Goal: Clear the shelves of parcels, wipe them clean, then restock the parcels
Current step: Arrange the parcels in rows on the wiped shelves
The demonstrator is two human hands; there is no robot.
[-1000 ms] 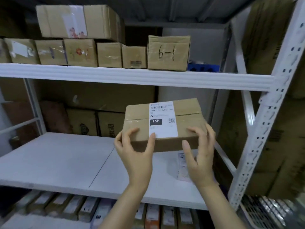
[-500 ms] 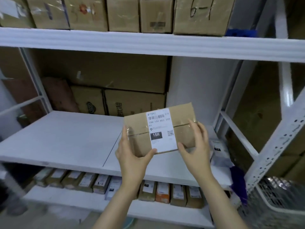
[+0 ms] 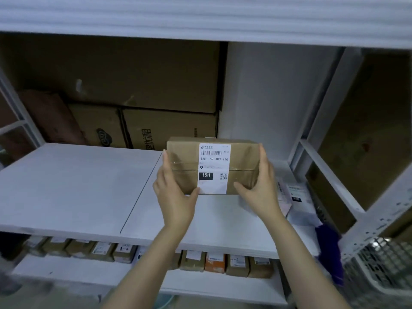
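Note:
A brown cardboard parcel [image 3: 242,161] with a white shipping label reading 15H sits low over the right half of the white middle shelf [image 3: 73,188]. Whether it touches the board I cannot tell. My left hand [image 3: 174,197] grips its left end, thumb under the front edge. My right hand [image 3: 259,190] grips its right end, fingers along the side and thumb at the front. Flat white mailers [image 3: 297,197] lie on the shelf just right of the parcel.
Big cardboard boxes [image 3: 169,128] stand behind the shelf. The lower shelf holds a row of several small parcels [image 3: 214,263]. A white upright [image 3: 379,215] and a wire basket [image 3: 383,264] are at the right. A purple cloth [image 3: 330,253] hangs at the shelf's right corner.
Both hands have carried the parcel down and forward, deeper over the middle shelf. My view has dropped, so the upper shelf's boxes have left the frame.

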